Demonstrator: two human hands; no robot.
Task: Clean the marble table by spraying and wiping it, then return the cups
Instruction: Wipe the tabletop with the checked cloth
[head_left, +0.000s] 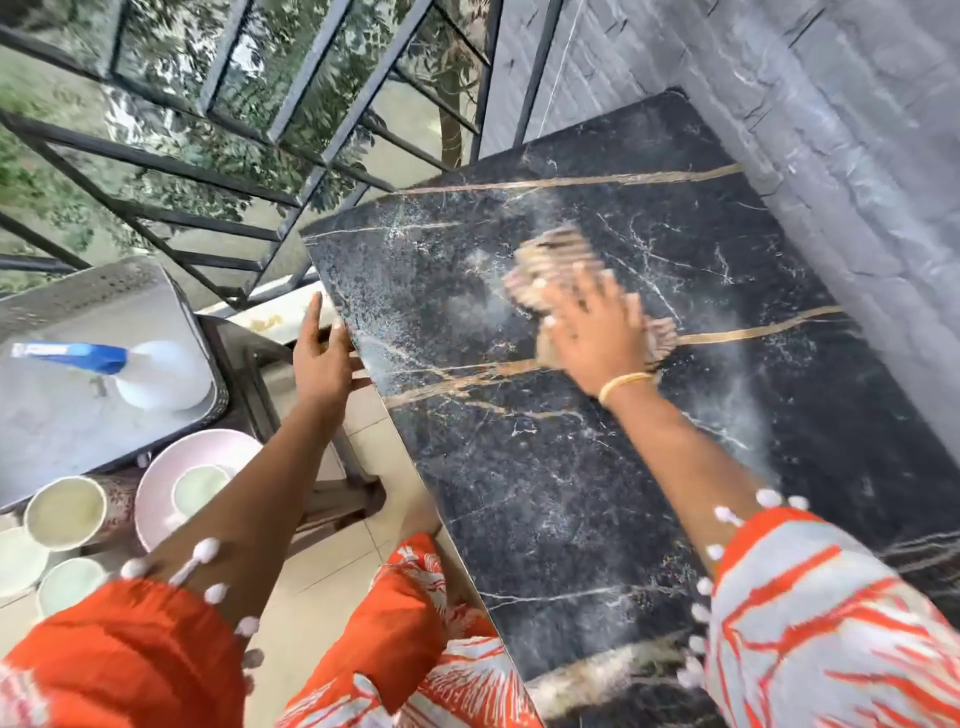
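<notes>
Wiping went best with the right hand (597, 332) pressing spread fingers flat on the striped cloth (558, 265), overlapping strokes across the marble table (545, 493); the left hand (322, 358), fingers relaxed, steadied its edge.

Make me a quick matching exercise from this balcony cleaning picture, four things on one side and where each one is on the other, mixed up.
Things:
1. spray bottle
2. cloth
3. left hand
4. cups

Places:
A. at the marble table's left edge
B. lying on the grey side table
C. beside the pink plate, low at left
D. under the right hand on the marble

Pairs: 1-B, 2-D, 3-A, 4-C
</notes>
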